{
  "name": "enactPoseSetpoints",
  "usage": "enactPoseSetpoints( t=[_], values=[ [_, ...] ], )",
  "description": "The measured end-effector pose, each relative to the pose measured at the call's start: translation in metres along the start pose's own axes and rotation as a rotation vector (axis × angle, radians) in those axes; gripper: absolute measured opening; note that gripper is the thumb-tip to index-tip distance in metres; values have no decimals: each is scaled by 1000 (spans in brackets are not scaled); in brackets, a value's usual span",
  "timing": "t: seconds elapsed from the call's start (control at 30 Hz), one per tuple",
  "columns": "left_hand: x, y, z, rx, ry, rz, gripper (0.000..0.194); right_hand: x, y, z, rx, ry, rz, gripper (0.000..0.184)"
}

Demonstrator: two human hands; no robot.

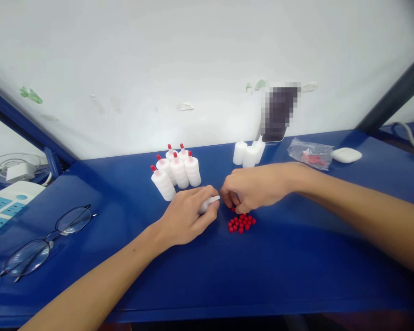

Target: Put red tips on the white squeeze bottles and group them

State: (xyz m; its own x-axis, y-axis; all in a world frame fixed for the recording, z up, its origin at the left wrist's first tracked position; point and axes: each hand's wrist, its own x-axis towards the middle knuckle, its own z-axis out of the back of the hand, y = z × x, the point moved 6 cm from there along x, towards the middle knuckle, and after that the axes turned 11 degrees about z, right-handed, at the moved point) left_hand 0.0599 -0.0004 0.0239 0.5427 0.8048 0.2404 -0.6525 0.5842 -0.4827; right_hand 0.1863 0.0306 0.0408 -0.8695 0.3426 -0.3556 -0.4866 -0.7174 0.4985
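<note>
My left hand (188,215) is wrapped round a small white squeeze bottle (205,205), its bare nozzle pointing right; most of the bottle is hidden by the fingers. Just right of it, my right hand (253,186) reaches down with curled fingers to the far edge of a pile of small red caps (240,224). The fingertips are closed together, and whatever is between them is hidden. Beyond my left hand stand several white bottles (180,175) with red caps on their nozzles. Behind my right hand, 3 white bottles (250,156) stand close together.
A clear plastic bag (310,154) with red pieces and a white rounded case (347,155) lie at the right. A phone (278,112) leans on the wall. Eyeglasses (51,239) and a power strip (7,202) are at the left of the blue table (207,280).
</note>
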Motion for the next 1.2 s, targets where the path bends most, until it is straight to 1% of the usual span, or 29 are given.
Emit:
enactPoseSetpoints(
  t=[0.13, 0.3, 0.37, 0.5, 0.57, 0.6, 0.67, 0.77, 0.83, 0.93, 1.07, 1.2],
  values=[
    [1, 0, 0, -11, -3, 11, 14, 0, 2, 0, -19, -9, -16, 18],
    [2, 1, 1, -58, -18, 42, 17, -1, 8, 6, -71, -96, -1, 14],
    [1, 3, 3, -134, -22, 86, 17, -4, 10, 15, -105, -195, 13, 15],
    [-2, 12, 2, -384, 13, 216, 18, -15, 24, 41, -149, -512, 94, 15],
    [-3, 15, 1, -484, 23, 261, 19, -19, 31, 47, -98, -606, 141, 14],
    [-3, 16, 1, -523, 26, 272, 18, -20, 35, 48, -62, -625, 167, 14],
    [-3, 16, 1, -577, 32, 266, 16, -20, 40, 46, -1, -624, 213, 13],
    [-2, 12, 3, -613, 36, 210, 14, -17, 44, 41, 34, -597, 259, 13],
    [-2, 10, 4, -633, 38, 175, 17, -15, 46, 39, 49, -590, 287, 13],
    [-3, 9, 4, -664, 38, 151, 27, -14, 48, 37, 62, -583, 326, 12],
    [-4, 14, 2, -663, 25, 190, 40, -14, 54, 35, 0, -592, 333, 9],
    [-5, 17, 1, -668, 17, 220, 46, -14, 60, 34, -113, -609, 334, 8]
  ],
)
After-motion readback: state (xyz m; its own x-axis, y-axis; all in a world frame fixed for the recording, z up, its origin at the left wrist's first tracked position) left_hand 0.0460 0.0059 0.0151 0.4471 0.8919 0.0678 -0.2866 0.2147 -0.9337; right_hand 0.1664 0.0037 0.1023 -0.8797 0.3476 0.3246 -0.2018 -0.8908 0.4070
